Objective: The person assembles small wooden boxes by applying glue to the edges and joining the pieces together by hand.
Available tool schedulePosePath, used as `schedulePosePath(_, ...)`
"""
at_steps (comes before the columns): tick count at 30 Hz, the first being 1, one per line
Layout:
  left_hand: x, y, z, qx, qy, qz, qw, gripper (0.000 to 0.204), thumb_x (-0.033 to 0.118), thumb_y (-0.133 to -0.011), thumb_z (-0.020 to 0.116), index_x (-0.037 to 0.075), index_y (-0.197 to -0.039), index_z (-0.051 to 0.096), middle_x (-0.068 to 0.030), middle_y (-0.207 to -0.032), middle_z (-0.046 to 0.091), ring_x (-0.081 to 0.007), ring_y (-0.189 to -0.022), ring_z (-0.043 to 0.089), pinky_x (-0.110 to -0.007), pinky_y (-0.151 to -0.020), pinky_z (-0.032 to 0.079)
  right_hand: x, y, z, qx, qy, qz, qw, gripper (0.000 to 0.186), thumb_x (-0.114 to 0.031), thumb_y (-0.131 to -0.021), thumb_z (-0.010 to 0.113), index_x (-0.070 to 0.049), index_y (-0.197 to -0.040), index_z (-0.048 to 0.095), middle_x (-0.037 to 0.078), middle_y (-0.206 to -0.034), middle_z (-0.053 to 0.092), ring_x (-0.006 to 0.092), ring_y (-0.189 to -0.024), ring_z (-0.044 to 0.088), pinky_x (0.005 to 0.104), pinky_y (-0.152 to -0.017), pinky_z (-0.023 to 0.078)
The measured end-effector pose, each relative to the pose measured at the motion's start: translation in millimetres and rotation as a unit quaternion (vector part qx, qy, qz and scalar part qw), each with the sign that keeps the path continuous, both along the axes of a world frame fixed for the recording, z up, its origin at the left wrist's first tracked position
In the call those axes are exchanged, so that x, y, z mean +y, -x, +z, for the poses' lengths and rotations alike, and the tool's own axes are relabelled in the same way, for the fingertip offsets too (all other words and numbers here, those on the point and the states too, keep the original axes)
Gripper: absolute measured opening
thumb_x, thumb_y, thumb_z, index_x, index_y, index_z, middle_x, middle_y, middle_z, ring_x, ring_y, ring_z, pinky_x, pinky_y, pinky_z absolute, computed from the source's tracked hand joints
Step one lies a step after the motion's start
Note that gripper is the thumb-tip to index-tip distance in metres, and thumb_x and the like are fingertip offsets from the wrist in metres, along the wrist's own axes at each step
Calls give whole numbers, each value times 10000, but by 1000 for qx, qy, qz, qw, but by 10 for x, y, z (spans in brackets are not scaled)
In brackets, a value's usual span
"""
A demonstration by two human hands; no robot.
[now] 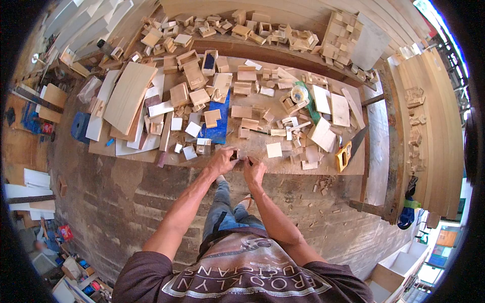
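Observation:
At the bench's near edge, my left hand (222, 160) is closed, with its thumb and fingers brought together around something small that I cannot make out. Just to its right my right hand (254, 170) is closed too, fingertips pinched close to the left ones; what they hold is hidden. Beyond my hands lie a blue sheet (218, 126) and a notched wooden piece (212, 118). A pale square block (274, 150) sits right of my hands, and a small white-faced block (190, 152) lies to their left.
The wooden workbench (237, 171) carries many loose wood blocks. A yellow-handled handsaw (344, 156) lies at its right end, and a tape roll (299, 94) stands farther back. Large boards (132, 96) are stacked on the left. Wood scraps (323, 185) litter the floor; a person (44, 247) is at lower left.

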State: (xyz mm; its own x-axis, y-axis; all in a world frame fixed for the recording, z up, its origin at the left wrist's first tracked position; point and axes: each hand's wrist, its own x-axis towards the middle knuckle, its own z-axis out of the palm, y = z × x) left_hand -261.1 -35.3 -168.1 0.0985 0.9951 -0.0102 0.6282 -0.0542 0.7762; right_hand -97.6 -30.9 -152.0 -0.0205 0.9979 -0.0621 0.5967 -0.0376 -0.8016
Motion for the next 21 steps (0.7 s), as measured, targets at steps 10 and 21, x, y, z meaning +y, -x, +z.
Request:
schedulePosePath(10, 6, -18, 37, -27, -25, -13, 999, 356, 113, -786, 698, -18, -1115, 661, -229, -1122, 657, -394, -1029, 634, -431, -909, 520, 141, -215, -31, 22, -23, 163, 986, 548, 42, -727, 629, -17, -1268, 571, 186, -1309, 570, 392, -1179, 565, 424, -948, 500)
schedulePosePath(21, 14, -9, 15, -19, -21, -11, 1000, 384, 82, -745, 691, -12, -1117, 676, -241, -1153, 658, -383, -1075, 638, -419, -948, 507, 347, -272, -171, 58, 0, 209, 976, 547, 132, -674, 607, -36, -1194, 606, 153, -1285, 589, 376, -1207, 556, 417, -1003, 477)
